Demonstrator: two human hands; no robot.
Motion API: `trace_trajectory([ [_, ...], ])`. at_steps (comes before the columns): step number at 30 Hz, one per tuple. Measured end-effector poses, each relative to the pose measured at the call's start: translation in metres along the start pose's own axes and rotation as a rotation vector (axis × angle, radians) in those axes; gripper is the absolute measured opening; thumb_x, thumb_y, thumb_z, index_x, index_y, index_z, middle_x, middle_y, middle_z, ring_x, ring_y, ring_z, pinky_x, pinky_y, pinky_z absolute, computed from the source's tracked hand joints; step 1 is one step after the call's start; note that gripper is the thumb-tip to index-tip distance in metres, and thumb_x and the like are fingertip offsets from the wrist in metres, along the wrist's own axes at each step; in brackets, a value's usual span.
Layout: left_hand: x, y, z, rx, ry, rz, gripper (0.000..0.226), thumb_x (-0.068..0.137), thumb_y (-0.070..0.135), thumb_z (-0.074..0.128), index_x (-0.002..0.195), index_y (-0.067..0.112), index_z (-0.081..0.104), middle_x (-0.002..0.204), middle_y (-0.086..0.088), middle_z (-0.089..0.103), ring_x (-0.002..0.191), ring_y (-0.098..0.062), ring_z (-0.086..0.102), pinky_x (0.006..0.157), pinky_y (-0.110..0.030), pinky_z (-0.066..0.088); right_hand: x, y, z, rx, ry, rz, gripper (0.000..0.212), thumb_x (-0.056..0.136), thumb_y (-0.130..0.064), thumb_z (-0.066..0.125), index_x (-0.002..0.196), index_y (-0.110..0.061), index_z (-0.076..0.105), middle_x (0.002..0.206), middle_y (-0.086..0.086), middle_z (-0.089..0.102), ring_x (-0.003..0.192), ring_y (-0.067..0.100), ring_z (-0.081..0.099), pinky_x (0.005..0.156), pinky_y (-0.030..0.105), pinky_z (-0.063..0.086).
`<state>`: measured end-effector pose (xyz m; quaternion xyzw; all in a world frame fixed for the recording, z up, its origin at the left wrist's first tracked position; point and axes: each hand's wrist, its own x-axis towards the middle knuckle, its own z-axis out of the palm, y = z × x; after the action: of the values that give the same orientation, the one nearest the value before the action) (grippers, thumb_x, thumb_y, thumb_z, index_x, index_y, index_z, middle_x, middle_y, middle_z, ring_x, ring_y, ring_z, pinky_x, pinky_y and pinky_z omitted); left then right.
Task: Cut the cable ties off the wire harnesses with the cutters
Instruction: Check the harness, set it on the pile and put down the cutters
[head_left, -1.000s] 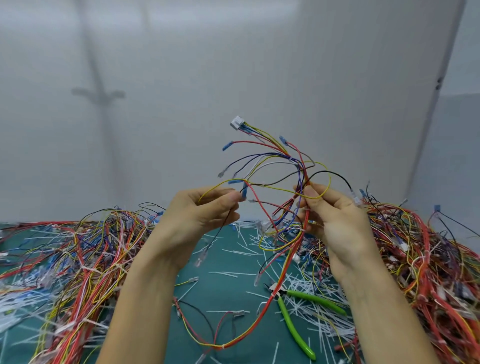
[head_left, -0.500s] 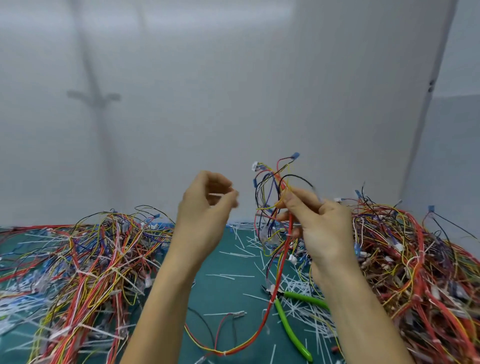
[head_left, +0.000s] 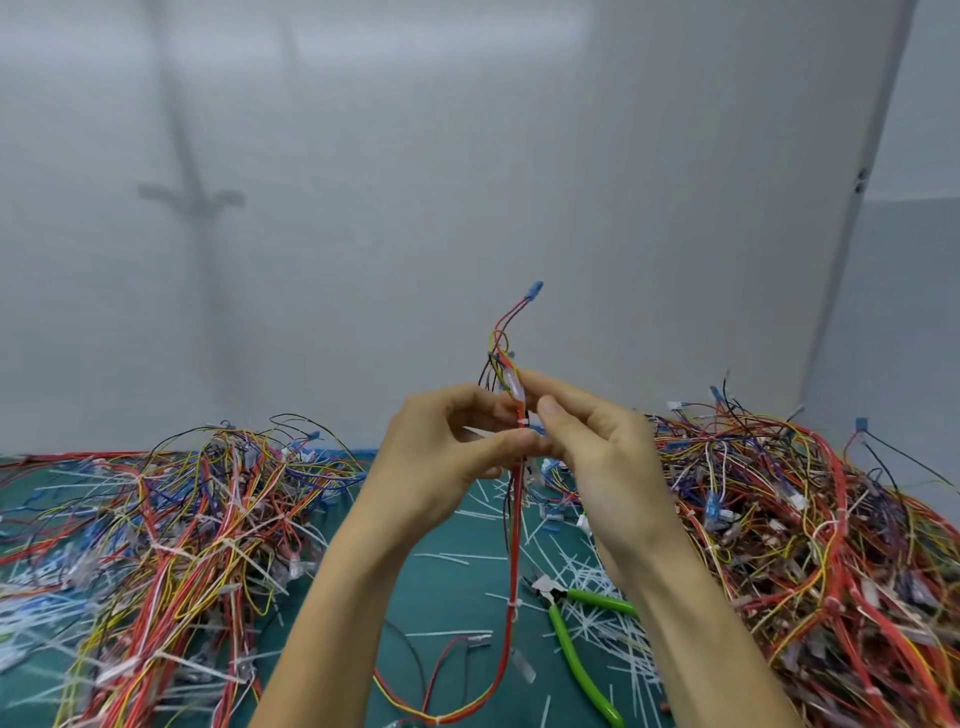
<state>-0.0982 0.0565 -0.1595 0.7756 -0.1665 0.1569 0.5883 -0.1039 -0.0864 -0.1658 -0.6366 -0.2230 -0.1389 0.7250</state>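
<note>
- Right wire pile (head_left: 810, 545) and left wire pile (head_left: 182, 519) flank the teal mat (head_left: 447, 597).
- Left hand (head_left: 441, 457) and right hand (head_left: 602, 457), frame centre, fingers curled, both pinch one red-yellow wire harness (head_left: 515, 519) hanging to the mat.
- Green-handled cutters (head_left: 557, 600) lie on the mat, lower right of centre.
- White cable tie (head_left: 522, 420) on the harness between the thumbs.

glossy green plastic cutters (head_left: 576, 649); matt teal table mat (head_left: 447, 597); white plastic cable ties (head_left: 587, 582).

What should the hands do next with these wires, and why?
Probably the right hand lets go and fetches the green cutters from the table, while the left hand holds the harness: a white tie wraps it, and neither hand has cutters.
</note>
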Motion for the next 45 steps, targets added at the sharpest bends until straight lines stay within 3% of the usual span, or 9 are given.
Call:
trace_trajectory([
  [8,0.003,-0.005,0.0,-0.147,0.156,0.009,0.007,0.082,0.005,0.074,0.086,0.01,0.071,0.078,-0.012,0.074,0.073,-0.022,0.073,0.066,-0.031,0.061,-0.003,0.004,0.006,-0.294,0.016,0.002,0.028,0.096,-0.025,0.061,0.119,-0.042,0.061,0.124,-0.018,0.047,0.103,-0.02,0.049,0.081,0.001,0.044],
  [14,0.004,0.0,-0.01,-0.442,0.334,0.006,0.013,0.081,0.003,0.073,0.093,0.003,0.069,0.082,-0.01,0.075,0.069,-0.018,0.072,0.062,-0.023,0.057,0.0,0.002,-0.012,-0.302,-0.114,0.258,0.031,0.088,-0.033,0.07,0.116,-0.03,0.06,0.115,-0.009,0.065,0.095,0.005,0.068,0.085,0.025,0.053],
  [19,0.002,0.007,-0.007,-0.544,0.401,0.01,0.012,0.085,0.002,0.069,0.097,0.005,0.066,0.087,-0.004,0.077,0.071,-0.014,0.073,0.06,-0.021,0.057,-0.004,0.002,-0.015,-0.244,-0.338,0.365,0.029,0.091,-0.018,0.069,0.118,-0.022,0.058,0.092,0.002,0.078,0.085,0.02,0.075,0.078,0.026,0.057],
  [24,0.001,0.01,-0.005,-0.665,0.429,0.013,0.013,0.082,0.007,0.07,0.095,0.008,0.066,0.089,-0.004,0.077,0.077,-0.016,0.074,0.064,-0.019,0.056,-0.003,-0.001,-0.012,-0.114,-0.234,0.317,0.042,0.087,-0.009,0.072,0.121,-0.017,0.048,0.086,0.007,0.078,0.078,0.024,0.075,0.065,0.022,0.056],
  [27,0.003,0.01,-0.008,-0.728,0.391,-0.009,0.028,0.071,0.011,0.073,0.098,0.008,0.066,0.088,-0.002,0.077,0.078,-0.012,0.073,0.065,-0.017,0.055,-0.003,-0.003,-0.008,-0.042,-0.174,0.268,0.043,0.086,-0.006,0.072,0.12,-0.018,0.048,0.083,0.008,0.077,0.073,0.025,0.075,0.066,0.027,0.06],
  [33,0.001,0.003,-0.017,-0.657,0.136,-0.131,0.066,0.058,0.009,0.078,0.122,0.007,0.064,0.114,-0.003,0.072,0.1,-0.008,0.07,0.072,-0.017,0.055,-0.005,-0.006,-0.002,-0.071,-0.149,0.196,0.012,0.089,-0.005,0.069,0.101,-0.005,0.068,0.079,0.006,0.077,0.066,0.019,0.074,0.059,0.022,0.056],
  [37,0.002,0.003,-0.014,-0.452,0.187,-0.157,0.059,0.057,0.023,0.083,0.111,0.007,0.068,0.102,-0.008,0.071,0.092,-0.016,0.071,0.077,-0.023,0.057,-0.006,-0.006,0.0,-0.027,-0.111,0.164,0.009,0.09,-0.003,0.067,0.095,-0.011,0.07,0.079,0.007,0.077,0.068,0.02,0.074,0.062,0.023,0.058],
  [40,0.001,0.003,-0.013,-0.331,0.26,-0.149,0.042,0.064,0.024,0.084,0.096,0.006,0.062,0.08,-0.006,0.059,0.066,-0.013,0.066,0.064,-0.023,0.057,-0.005,-0.003,0.002,0.029,-0.014,0.158,0.011,0.088,-0.002,0.068,0.095,-0.01,0.072,0.078,0.007,0.077,0.068,0.017,0.074,0.059,0.021,0.057],
  [45,-0.004,0.005,-0.011,-0.058,-0.128,-0.189,0.037,0.078,0.047,0.069,0.093,0.014,0.073,0.086,-0.001,0.075,0.08,-0.016,0.074,0.068,-0.025,0.059,-0.004,0.0,0.002,0.014,0.105,0.118,0.011,0.084,-0.006,0.073,0.09,-0.015,0.077,0.08,0.002,0.077,0.073,0.013,0.073,0.065,0.028,0.061],
])
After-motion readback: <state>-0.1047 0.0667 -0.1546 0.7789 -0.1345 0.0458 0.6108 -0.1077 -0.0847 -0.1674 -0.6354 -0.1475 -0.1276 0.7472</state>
